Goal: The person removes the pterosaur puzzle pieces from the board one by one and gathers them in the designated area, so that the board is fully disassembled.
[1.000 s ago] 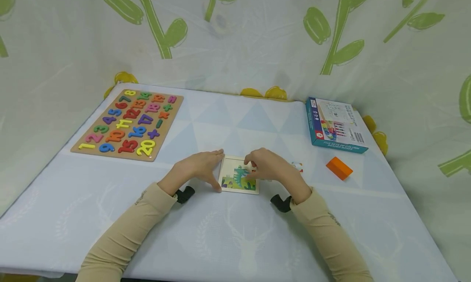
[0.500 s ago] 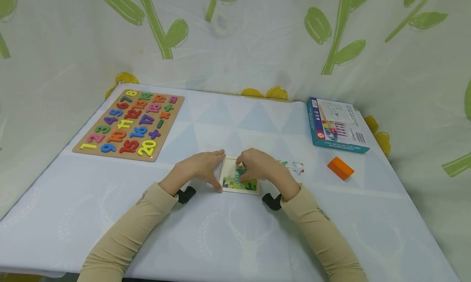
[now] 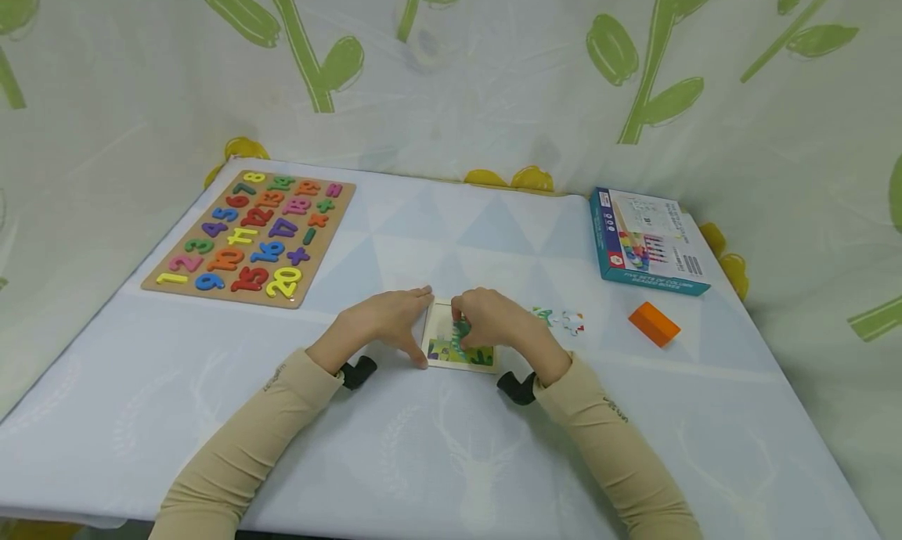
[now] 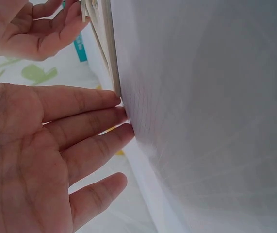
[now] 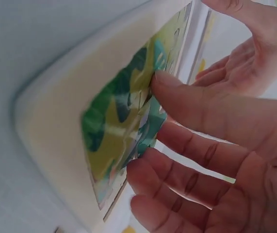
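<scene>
A small wooden jigsaw tray [image 3: 458, 366] with a green cartoon picture lies on the tablecloth between both hands. My left hand [image 3: 384, 319] rests at its left side, fingers straight, thumb by the near left corner. In the left wrist view the fingertips [image 4: 121, 114] touch the cloth and the tray's edge. My right hand [image 3: 493, 319] is over the tray's right half. Its thumb and fingers pinch a teal puzzle piece [image 5: 153, 121], held right at the picture's surface. The hand hides part of the picture in the head view.
Loose puzzle pieces [image 3: 564, 321] lie just right of the right hand. Farther right are an orange block [image 3: 654, 324] and a teal-edged toy box [image 3: 648, 239]. A number board [image 3: 250, 239] with coloured numerals lies at the back left. A patterned curtain [image 3: 451, 86] stands behind the table.
My right hand has moved a little left over the tray with the puzzle piece, uncovering more of the loose pieces. My left hand has stayed at the tray's left side.
</scene>
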Demonstrator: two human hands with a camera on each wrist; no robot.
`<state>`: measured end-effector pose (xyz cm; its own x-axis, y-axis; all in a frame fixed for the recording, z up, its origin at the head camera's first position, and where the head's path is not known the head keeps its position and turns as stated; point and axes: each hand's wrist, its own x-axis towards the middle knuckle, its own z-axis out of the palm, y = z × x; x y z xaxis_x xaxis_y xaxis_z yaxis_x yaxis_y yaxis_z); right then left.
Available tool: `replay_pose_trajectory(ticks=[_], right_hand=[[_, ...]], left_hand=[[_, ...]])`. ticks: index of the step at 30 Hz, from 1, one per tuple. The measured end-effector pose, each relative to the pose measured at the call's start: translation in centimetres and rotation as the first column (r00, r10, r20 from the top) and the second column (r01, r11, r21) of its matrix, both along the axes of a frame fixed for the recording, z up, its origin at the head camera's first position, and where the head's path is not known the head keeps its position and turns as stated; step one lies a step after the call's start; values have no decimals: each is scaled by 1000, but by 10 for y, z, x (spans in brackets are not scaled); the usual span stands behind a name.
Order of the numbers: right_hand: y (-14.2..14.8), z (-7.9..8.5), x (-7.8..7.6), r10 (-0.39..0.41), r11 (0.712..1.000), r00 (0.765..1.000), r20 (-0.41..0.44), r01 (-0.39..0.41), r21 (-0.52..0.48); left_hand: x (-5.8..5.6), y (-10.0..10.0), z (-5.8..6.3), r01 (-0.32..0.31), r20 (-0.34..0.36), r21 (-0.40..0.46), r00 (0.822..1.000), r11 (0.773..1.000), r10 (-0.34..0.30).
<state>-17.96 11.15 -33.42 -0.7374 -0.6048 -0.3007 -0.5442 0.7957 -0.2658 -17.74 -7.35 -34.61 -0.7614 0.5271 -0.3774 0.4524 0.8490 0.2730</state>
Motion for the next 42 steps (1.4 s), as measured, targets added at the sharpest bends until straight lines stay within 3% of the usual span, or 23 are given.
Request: replay_pose_trajectory(ticks=[18, 31, 42], right_hand=[[1, -4, 1, -4, 998, 999, -45, 1, -64], [8, 7, 4, -62, 998, 996, -56, 60, -33], [28, 12, 7, -62, 998, 995, -82, 59, -37]], left_hand=[[0, 0, 3, 6, 5, -6, 1000, 1000, -6], [1, 1, 3, -11, 18, -1, 1000, 1000, 11], [1, 1, 2, -9, 8, 5, 1000, 1000, 9]])
